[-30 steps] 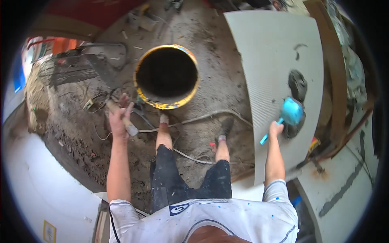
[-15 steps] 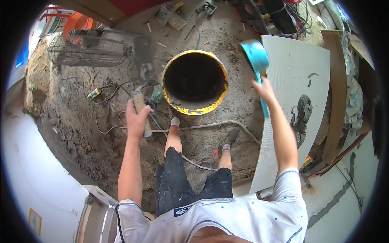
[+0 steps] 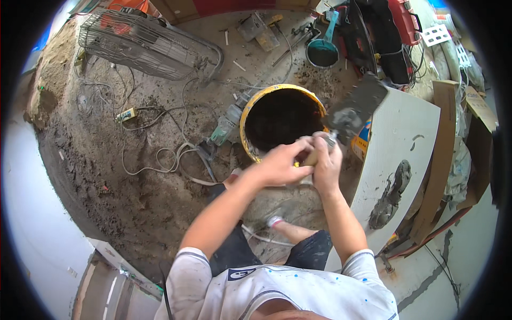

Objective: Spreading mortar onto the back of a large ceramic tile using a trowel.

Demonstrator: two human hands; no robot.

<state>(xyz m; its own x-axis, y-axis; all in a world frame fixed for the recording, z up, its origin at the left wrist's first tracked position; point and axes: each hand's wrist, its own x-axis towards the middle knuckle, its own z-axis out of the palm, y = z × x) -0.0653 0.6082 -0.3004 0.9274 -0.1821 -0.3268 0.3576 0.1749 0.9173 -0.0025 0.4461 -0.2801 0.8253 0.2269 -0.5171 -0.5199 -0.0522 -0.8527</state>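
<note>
I have the trowel [image 3: 356, 109] in front of me, just to the right of the yellow-rimmed bucket [image 3: 288, 87], and both my hands meet at its handle. The fingers of my right hand [image 3: 326, 165] are wrapped around the handle near the blade; those of my left hand [image 3: 278, 164] curl in at its near end, though I can't tell how firmly they grip. The step in hand looks to me like shifting or steadying my hold, and the next move, I'd judge, calls for one secure grip and a controlled wrist, so the smeared blade doesn't knock the rim. The trowel's long axis runs slantwise, from the handle at near left to the blade at far right. The blade points away from me, beyond the far left corner of the pale board [image 3: 410, 125] with its mortar streak [image 3: 392, 197].
</note>
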